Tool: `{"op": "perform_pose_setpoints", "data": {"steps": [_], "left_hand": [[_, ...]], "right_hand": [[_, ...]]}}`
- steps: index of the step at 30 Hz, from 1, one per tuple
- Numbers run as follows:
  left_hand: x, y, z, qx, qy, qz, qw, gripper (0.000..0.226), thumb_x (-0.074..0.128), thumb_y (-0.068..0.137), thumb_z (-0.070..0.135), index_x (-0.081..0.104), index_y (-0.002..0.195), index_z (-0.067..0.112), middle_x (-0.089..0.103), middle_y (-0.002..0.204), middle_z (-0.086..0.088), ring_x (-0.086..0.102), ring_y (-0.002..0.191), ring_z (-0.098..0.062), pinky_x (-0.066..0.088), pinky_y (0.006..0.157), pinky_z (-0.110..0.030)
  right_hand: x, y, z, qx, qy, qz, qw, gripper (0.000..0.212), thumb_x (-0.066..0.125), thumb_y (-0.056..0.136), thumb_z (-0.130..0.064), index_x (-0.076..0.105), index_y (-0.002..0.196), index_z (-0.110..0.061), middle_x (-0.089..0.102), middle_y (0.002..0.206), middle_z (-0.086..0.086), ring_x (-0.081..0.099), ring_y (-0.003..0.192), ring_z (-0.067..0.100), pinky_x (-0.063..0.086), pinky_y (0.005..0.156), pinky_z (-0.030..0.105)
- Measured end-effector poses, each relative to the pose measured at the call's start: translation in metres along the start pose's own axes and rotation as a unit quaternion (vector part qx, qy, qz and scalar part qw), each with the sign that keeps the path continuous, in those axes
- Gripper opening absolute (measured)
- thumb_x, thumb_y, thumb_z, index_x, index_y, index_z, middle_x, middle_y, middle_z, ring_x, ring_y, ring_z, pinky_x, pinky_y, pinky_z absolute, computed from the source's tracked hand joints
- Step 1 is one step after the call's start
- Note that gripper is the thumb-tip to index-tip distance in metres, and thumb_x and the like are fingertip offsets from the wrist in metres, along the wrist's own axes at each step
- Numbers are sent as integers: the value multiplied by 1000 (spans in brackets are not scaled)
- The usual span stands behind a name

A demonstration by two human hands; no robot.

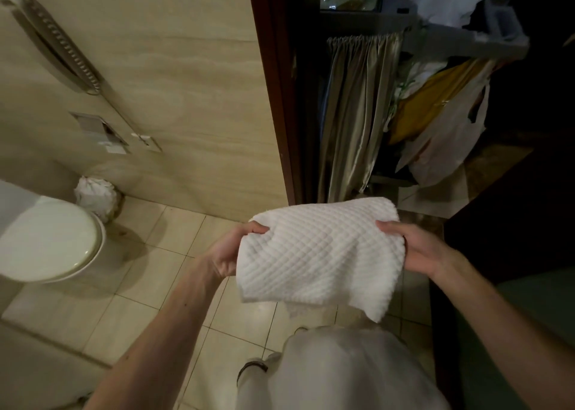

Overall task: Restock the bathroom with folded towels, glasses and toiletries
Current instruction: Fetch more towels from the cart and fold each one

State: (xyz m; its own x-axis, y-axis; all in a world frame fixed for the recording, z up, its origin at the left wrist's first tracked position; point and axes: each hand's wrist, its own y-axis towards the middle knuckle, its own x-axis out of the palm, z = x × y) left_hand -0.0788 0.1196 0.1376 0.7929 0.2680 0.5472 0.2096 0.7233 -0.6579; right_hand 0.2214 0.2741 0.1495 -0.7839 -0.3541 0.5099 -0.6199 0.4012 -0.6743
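Head view: we look down over both forearms at a white waffle-weave towel [317,260] held in the air above the tiled floor [149,285], just inside the doorway
Towel: we see it doubled over into a loose pad, sagging in the middle, with one corner hanging down at its lower right; it touches nothing but the two hands
Left hand [230,254]: we see it gripping the towel's left edge, thumb pressed onto the top face and the fingers curled underneath
Right hand [407,247]: we see it clasping the right edge, thumb lying on top; the fingers go under the cloth and we cannot see them
Toilet [46,241]: at the left, lid down, well apart from the towel
Bin [96,198]: a small one lined with a white bag, on the floor against the wall, just beside the toilet
Wall [193,98]: beige stone, carrying a metal grab rail [59,45] up at the left and a recessed tissue holder [99,131] below it
Door frame [270,98]: dark wood, upright behind the towel, between the bathroom wall and the space beyond
Cart [460,40]: we see a grey housekeeping cart beyond the door frame, with a shiny pleated curtain [357,113] on its front, and plastic bags [448,148] and a yellow cloth [432,98] hanging at its right side
Clothing: our pale top [342,375] fills the bottom edge, below the towel
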Motion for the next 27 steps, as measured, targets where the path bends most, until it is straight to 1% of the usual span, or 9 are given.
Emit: {"op": "perform_pose_setpoints", "data": {"steps": [3,6,10,14,19,22,23,25,27], "left_hand": [[-8,1,0,30,-13,-1,999,71,76,79,26,49,138,-3,59,130,-22,60,116,-38,52,92,-50],[-11,2,-5,19,-2,-3,1000,70,73,85,27,46,142,-3,54,141,-23,52,130,-41,46,105,-54],[-10,5,-7,1,46,9,999,58,64,92,19,45,142,-1,54,142,-21,52,132,-38,47,106,-51],[-14,11,-6,-23,57,8,998,60,66,93,20,42,144,-2,53,144,-23,52,132,-39,56,93,-46],[-4,6,15,-21,106,15,994,66,73,86,22,46,139,-5,60,134,-22,59,124,-38,53,98,-49],[19,-20,64,70,180,31,981,81,88,70,24,47,132,-8,72,102,-15,72,88,-29,64,66,-37],[26,-31,80,118,201,38,972,73,86,73,21,50,129,-7,73,96,-12,73,80,-26,62,57,-34],[43,-48,107,230,206,28,951,43,68,84,6,55,124,-2,72,101,-10,73,84,-26,62,58,-35],[54,-55,119,293,228,43,927,28,59,82,-1,63,110,-1,73,97,-8,74,82,-22,61,60,-33]], "right_hand": [[-4,-1,4,3,-49,12,999,35,62,82,-5,63,117,-3,74,109,16,74,94,27,62,69,35],[-7,4,3,2,-91,32,995,47,69,78,-4,61,124,-5,72,115,15,71,102,27,61,75,34],[-8,6,0,-6,-108,64,992,43,71,79,-5,62,121,-9,75,108,11,73,96,23,61,70,29],[-6,5,0,9,-113,71,991,30,65,87,-2,64,117,-4,76,101,12,74,89,22,60,65,28],[5,-2,-19,17,-118,50,992,31,61,90,-1,63,120,0,74,107,17,74,89,25,61,65,31],[28,-22,-57,-77,-121,16,990,32,59,86,8,63,114,-7,75,102,13,75,85,22,61,65,31],[38,-31,-71,-122,-119,-2,985,36,58,83,11,62,112,-10,76,99,10,75,85,20,61,65,30],[53,-45,-94,-204,-117,-49,971,46,56,76,10,60,117,-10,76,104,6,73,94,19,60,70,30],[63,-51,-104,-247,-130,-64,958,45,56,74,8,60,116,-7,76,102,3,73,94,16,59,71,26]]}}
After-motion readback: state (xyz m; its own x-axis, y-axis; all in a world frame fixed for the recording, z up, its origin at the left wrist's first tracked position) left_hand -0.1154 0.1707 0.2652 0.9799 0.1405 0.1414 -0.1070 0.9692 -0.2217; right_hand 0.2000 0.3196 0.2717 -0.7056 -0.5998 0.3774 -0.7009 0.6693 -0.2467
